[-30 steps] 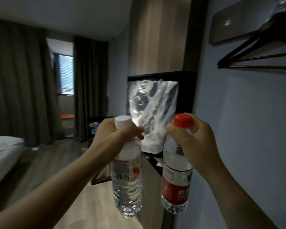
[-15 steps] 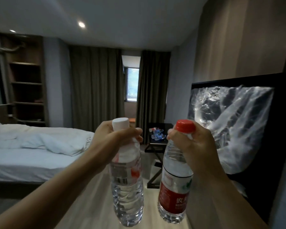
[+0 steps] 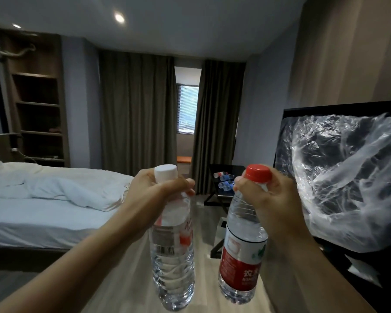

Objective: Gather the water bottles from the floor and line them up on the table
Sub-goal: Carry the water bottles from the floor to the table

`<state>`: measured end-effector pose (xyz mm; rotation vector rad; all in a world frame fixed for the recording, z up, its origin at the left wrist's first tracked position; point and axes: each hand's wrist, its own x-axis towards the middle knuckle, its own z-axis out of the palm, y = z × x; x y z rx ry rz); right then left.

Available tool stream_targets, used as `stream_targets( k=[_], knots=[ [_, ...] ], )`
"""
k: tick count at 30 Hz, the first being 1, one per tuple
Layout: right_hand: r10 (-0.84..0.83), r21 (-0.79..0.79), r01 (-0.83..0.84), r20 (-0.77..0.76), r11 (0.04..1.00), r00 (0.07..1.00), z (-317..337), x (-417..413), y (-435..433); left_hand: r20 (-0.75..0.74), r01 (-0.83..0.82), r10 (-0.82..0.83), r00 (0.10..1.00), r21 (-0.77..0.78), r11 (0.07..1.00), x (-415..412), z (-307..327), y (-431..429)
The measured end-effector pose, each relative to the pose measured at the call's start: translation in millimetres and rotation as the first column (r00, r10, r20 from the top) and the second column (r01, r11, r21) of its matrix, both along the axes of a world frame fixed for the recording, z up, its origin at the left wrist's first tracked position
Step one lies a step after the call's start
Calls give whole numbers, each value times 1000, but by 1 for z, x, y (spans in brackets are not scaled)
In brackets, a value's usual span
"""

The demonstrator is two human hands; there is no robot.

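- While both bottles hang by their necks, left hand (image 3: 158, 190) fingers wrap the white-cap bottle (image 3: 173, 249); right hand (image 3: 264, 199) fingers wrap the red-cap bottle (image 3: 242, 251).
- Both are mid-air, well apart from the tabletop (image 3: 226, 193) across the room, where more bottles (image 3: 225, 182) lie on their sides.
- Risk: neck-only grip lets bottles swing and slip while walking.
- Risk: set down carelessly, they'd knock or roll the lying ones.

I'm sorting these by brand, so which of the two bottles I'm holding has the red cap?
The bottle in your right hand: the red-capped bottle with a red label. The other bottle has a white cap.
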<state>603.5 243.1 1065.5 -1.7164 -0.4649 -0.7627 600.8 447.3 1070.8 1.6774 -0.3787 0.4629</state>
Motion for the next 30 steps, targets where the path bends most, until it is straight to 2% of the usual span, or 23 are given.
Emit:
stream_targets(
  k=[6,16,30],
  knots=[
    [26,2,-26,6,1000,1000,-13,84,11,11,8,-8,1000,-5,1000,82,-13,9],
    [93,29,-93,-16,995,996,-17,253,19,39,-79,76,996,75,994,244,-13,11],
    [33,14,-33,-48,999,998,-30,484,81,41,-40,37,998,58,998,482,-28,74]
  ],
)
